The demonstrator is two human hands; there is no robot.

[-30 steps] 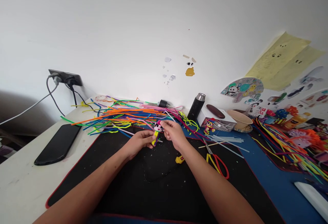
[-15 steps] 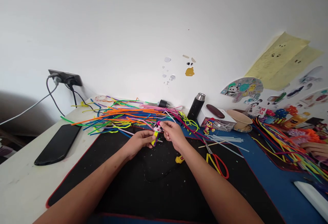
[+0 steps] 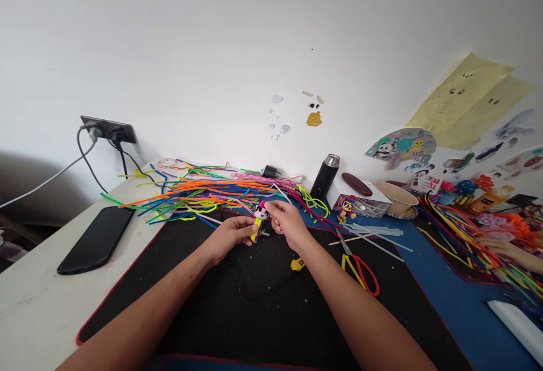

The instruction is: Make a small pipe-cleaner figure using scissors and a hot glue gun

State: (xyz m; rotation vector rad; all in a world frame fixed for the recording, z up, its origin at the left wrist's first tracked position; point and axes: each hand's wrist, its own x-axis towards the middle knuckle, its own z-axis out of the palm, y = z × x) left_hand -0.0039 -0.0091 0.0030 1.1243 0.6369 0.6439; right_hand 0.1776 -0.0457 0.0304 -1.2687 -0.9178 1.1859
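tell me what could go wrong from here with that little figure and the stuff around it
The small yellow-bodied figure with a black-and-white face might bend if the left hand and right hand squeeze it unevenly. A sideways sweep of the right forearm may shove the stubby yellow object right beside it in this view. The metal scissors with red and yellow handles could get knocked too.

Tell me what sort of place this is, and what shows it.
Probably a craft desk against a wall: heaps of colourful pipe cleaners, scissors with red and yellow handles, and a small figure held in both hands.
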